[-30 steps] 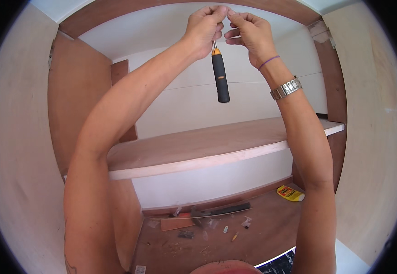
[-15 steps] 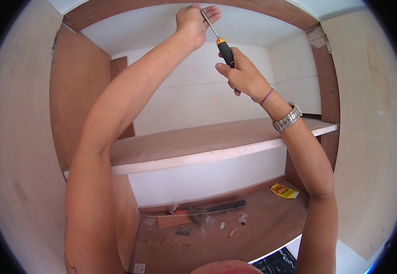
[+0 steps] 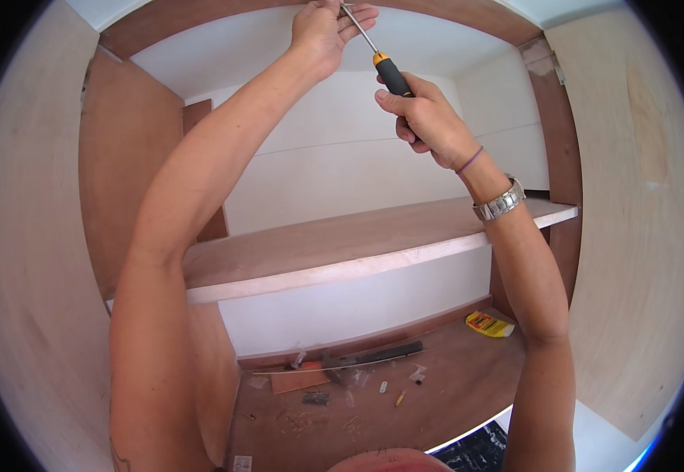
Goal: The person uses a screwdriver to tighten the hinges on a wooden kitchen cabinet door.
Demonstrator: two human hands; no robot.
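Both arms reach up into a wooden cabinet. My right hand [image 3: 424, 118] grips the black and orange handle of a screwdriver [image 3: 381, 63], whose metal shaft slants up and left to the brown top panel [image 3: 452, 12]. My left hand [image 3: 326, 31] is at the shaft's tip against that panel, fingers pinched around the tip; whatever it pinches there is hidden. A metal watch and a purple band sit on my right wrist.
A wooden shelf [image 3: 342, 252] crosses the cabinet at mid height. On the cabinet floor below lie a hammer [image 3: 373, 358], a yellow packet [image 3: 490, 324], a small wooden piece [image 3: 298, 381] and scattered screws and bits. Plywood side panels [image 3: 633, 236] flank the opening.
The screwdriver hung down from my left hand a second ago; my right hand has since taken its handle and tilted the shaft up to the top panel, while the left guides the tip.
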